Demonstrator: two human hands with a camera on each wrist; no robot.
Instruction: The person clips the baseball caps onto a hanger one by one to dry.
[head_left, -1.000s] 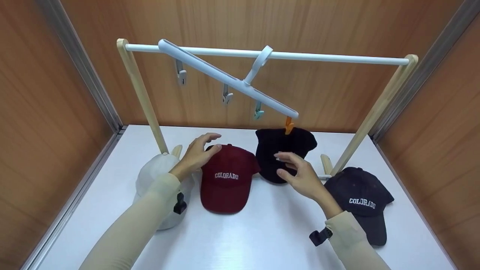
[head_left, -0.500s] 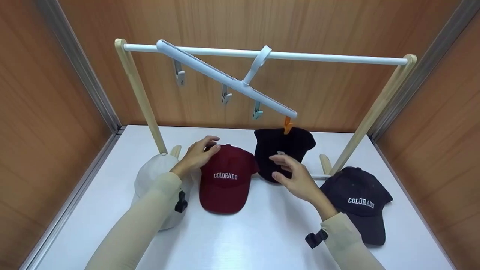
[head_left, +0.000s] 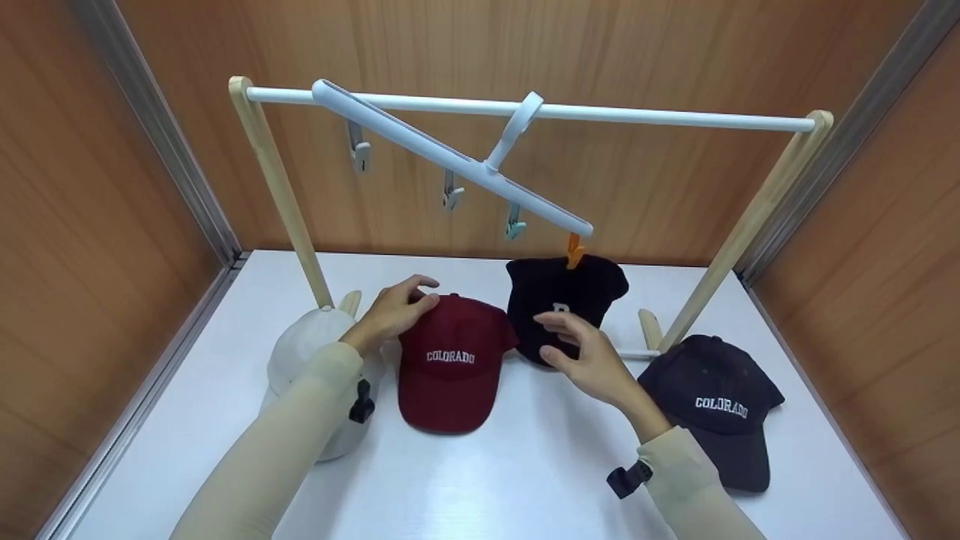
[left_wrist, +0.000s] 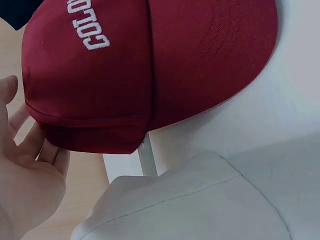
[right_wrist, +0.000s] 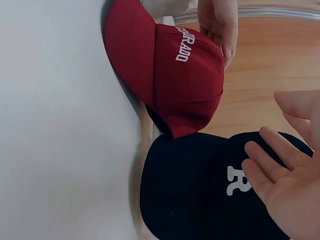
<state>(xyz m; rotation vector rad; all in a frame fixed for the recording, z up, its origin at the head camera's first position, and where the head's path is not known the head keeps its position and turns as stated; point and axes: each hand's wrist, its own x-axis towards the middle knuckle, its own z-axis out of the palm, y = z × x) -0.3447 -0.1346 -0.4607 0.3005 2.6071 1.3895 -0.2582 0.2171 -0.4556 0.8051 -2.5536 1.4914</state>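
My left hand [head_left: 390, 313] is at the top left of a dark red baseball cap [head_left: 450, 364] lettered COLORADO. In the left wrist view its fingers [left_wrist: 35, 142] go partly out of sight behind the crown, and the thumb stands apart; whether they touch the cap is hidden. My right hand [head_left: 596, 364] hovers with loosely bent, spread fingers before a black cap [head_left: 536, 300], holding nothing. An orange clip [head_left: 575, 251] on a pale blue hanger [head_left: 454, 157] grips that cap's upper edge. The hanger hooks slantwise over a white rail [head_left: 660, 115].
A white cap [head_left: 307, 345] lies at left, partly under my left forearm. A dark navy cap [head_left: 716, 382] lies beside my right wrist. Wooden rack legs [head_left: 289, 195] rise at both sides. Several other clips hang from the hanger, including a teal clip [head_left: 514, 223]. Wood panels enclose the table.
The red cap has dropped slightly toward the front. My right hand has drifted a little left and down, uncovering the black cap's letter. My left hand has lowered slightly.
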